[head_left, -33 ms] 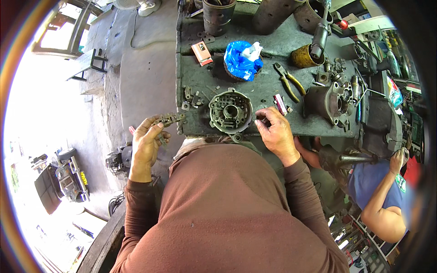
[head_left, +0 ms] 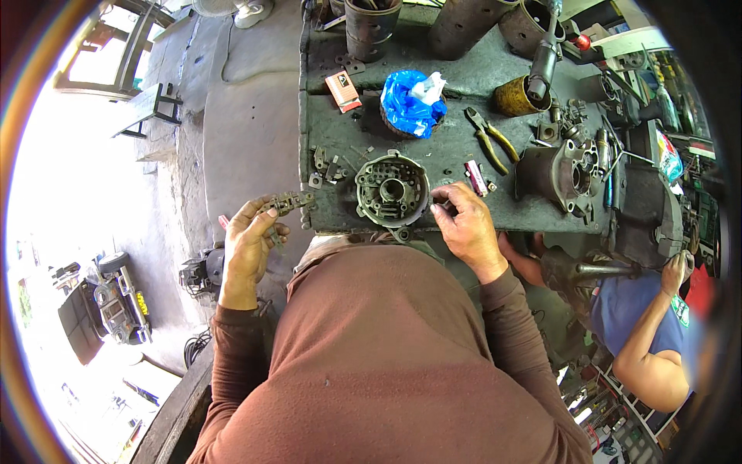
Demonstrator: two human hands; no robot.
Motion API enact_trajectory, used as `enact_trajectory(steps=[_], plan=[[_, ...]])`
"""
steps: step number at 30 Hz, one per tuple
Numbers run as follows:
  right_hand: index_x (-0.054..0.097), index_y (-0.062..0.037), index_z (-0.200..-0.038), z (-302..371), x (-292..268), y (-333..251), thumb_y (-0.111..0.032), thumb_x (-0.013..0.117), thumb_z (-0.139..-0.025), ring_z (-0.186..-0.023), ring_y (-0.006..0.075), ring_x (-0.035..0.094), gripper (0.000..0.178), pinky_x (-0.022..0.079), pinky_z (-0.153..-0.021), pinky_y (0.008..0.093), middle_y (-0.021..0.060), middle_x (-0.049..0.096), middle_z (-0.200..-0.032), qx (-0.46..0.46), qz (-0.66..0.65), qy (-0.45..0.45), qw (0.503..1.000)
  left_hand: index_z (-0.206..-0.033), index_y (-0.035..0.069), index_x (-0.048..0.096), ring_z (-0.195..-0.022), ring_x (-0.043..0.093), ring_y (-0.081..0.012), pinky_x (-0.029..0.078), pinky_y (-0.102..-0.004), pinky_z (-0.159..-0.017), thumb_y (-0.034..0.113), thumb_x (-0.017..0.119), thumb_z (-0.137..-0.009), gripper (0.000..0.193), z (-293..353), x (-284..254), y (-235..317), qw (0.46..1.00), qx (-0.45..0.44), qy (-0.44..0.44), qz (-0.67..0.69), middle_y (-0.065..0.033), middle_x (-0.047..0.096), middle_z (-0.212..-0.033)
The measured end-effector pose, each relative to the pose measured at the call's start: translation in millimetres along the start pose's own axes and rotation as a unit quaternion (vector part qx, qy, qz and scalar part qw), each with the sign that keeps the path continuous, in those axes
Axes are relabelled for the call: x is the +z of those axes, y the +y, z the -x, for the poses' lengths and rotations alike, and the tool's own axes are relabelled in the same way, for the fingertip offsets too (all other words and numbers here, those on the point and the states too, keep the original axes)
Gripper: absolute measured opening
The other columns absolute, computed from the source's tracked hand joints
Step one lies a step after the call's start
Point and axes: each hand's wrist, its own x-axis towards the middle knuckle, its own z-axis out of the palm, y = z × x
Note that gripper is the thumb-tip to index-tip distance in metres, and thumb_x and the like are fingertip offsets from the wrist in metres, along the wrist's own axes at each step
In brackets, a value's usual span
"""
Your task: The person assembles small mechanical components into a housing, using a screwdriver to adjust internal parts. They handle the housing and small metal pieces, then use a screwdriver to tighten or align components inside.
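Note:
A jagged, greyish metal part point(head_left: 287, 203) sticks out from the fingers of my left hand point(head_left: 251, 240), which is closed on it just off the table's left edge. In front of me the round metal housing point(head_left: 392, 189) lies with its open side up, showing a central ring and many holes. Beside its right rim is my right hand point(head_left: 468, 220), thumb and fingers curled together. Something small and dark shows at those fingertips, too small to name. Several small metal pieces point(head_left: 328, 170) lie on the table left of the housing.
On the dark workbench point(head_left: 456, 85) are a blue plastic bag point(head_left: 408, 108), an orange and white box point(head_left: 342, 90), yellow-handled pliers point(head_left: 492, 141) and a red and white packet point(head_left: 475, 178). A larger casing point(head_left: 549, 176) stands right. A co-worker's arm point(head_left: 645, 332) shows at lower right.
My right hand has shifted very slightly left, closer to the housing's rim. My left hand and the metal part in it look the same.

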Motion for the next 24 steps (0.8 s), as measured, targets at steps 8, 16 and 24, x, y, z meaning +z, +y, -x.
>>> enact_trajectory(steps=[8,16,24], plan=[[0.074,-0.0041,-0.112,-55.7,65.0,-10.7,-0.014,0.075,-0.096,-0.099,0.0334,0.073,0.019,0.058,-0.086,0.0446,0.0117,0.073,-0.105,-0.171,0.139,-0.081,0.972,-0.137,-0.004,0.063,-0.080,0.073,-0.0207,0.060,-0.0334,-0.071,0.011,0.072,-0.102,0.040,-9.9,2.3,2.0,1.000,0.012,-0.028,0.004,-0.0118,0.075,-0.114],[0.077,-0.0104,-0.108,-69.8,93.0,-1.3,-0.014,0.070,-0.088,-0.099,0.0274,0.068,0.021,0.052,-0.086,0.0437,0.0053,0.068,-0.099,-0.235,0.255,-0.071,0.935,-0.137,-0.004,0.064,-0.080,0.073,-0.0206,0.060,-0.0320,-0.071,0.011,0.072,-0.102,0.039,0.0,-13.1,-5.7,0.999,0.038,-0.009,0.031,-0.0119,0.075,-0.114],[0.077,-0.0097,-0.108,-66.1,99.9,6.2,-0.012,0.068,-0.086,-0.094,0.0276,0.064,0.023,0.049,-0.088,0.0431,0.0049,0.070,-0.097,-0.256,0.235,-0.025,0.937,-0.138,-0.004,0.063,-0.079,0.074,-0.0217,0.060,-0.0337,-0.069,0.011,0.073,-0.102,0.040,-2.9,-25.2,-13.3,0.995,0.058,0.008,0.079,-0.0133,0.076,-0.113]])
